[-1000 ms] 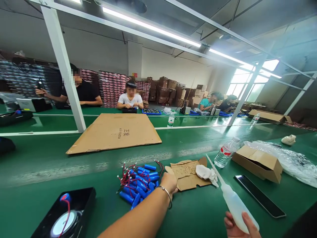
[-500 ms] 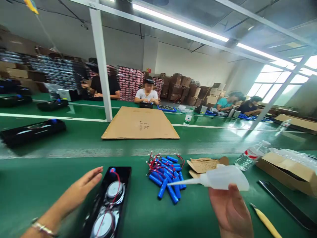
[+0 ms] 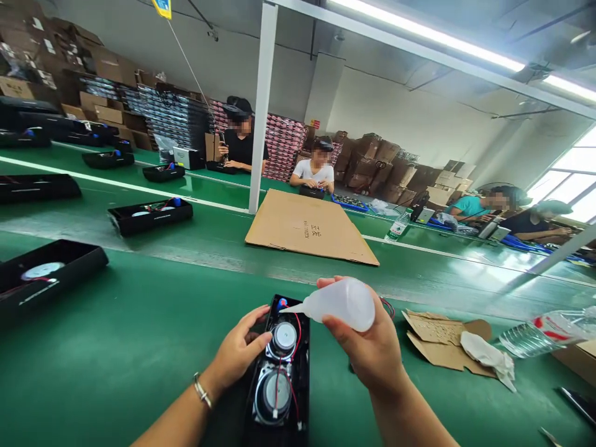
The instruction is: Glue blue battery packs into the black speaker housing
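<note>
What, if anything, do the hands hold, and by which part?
The right hand holds the white squeeze bottle by its body. The left hand is at the left edge of the black case; whether it grips cannot be told.

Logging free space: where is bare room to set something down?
Bare green tabletop lies between left hand and near left casing; a smaller patch between right hand and torn cardboard. Crowded: two-speaker casing, with hands and squeeze bottle close.

There are two near hands (image 3: 239, 347), one squeeze bottle (image 3: 347, 304), two speakers (image 3: 285, 336) in the nearest case (image 3: 305, 372) — and four co-workers (image 3: 313, 171)
</note>
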Available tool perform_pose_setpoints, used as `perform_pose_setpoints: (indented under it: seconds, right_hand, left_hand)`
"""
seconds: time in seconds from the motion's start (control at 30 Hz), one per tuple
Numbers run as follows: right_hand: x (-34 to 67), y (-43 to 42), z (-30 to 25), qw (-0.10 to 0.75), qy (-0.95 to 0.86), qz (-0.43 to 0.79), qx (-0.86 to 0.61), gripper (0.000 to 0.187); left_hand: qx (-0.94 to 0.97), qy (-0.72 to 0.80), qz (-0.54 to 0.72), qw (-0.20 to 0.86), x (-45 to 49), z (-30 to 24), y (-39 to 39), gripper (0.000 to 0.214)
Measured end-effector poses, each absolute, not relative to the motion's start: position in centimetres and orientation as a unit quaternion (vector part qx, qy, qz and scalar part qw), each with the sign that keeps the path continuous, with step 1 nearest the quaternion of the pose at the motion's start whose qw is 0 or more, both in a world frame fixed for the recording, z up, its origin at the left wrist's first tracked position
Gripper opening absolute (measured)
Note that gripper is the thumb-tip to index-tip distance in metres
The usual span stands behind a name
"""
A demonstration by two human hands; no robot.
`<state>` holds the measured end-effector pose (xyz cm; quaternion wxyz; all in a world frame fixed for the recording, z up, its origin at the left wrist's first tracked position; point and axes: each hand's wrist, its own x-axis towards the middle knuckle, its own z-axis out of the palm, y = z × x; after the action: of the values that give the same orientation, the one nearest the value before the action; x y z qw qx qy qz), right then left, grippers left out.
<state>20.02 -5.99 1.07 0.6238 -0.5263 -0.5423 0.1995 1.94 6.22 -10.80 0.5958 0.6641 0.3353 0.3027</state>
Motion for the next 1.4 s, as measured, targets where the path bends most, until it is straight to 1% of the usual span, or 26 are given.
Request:
perform_pose_setpoints:
  seconds: [0.17, 0.3, 0.53, 0.93, 1.4]
  right_hand:
    - [19.1, -4.1, 1.0, 0.564, -0.589, 0.162, -0.556, 0.044]
    - [18.5, -3.2, 1.3, 0.529, -0.622, 0.149, -0.559, 0.041]
    - [18.1, -2.4, 1.5, 0.483, -0.656, 0.12, -0.568, 0.046]
    - [17.6, -2.1, 1.7, 0.474, -0.663, 0.1, -0.571, 0.038]
    - [17.2, -2.4, 1.7, 0.472, -0.654, 0.116, -0.579, 0.04]
  left_hand:
    - [0.649, 0.332, 0.316, 0.607, 2.0, -11.3, 6.2, 0.055]
    - [0.643, 0.325, 0.321, 0.615, 2.0, -11.3, 6.1, 0.054]
    - [0.644, 0.333, 0.313, 0.614, 2.0, -10.4, 5.8, 0.054]
    - [0.643, 0.335, 0.327, 0.606, 2.0, -10.9, 5.9, 0.052]
    - [0.64, 0.344, 0.323, 0.607, 1.9, -10.8, 5.8, 0.053]
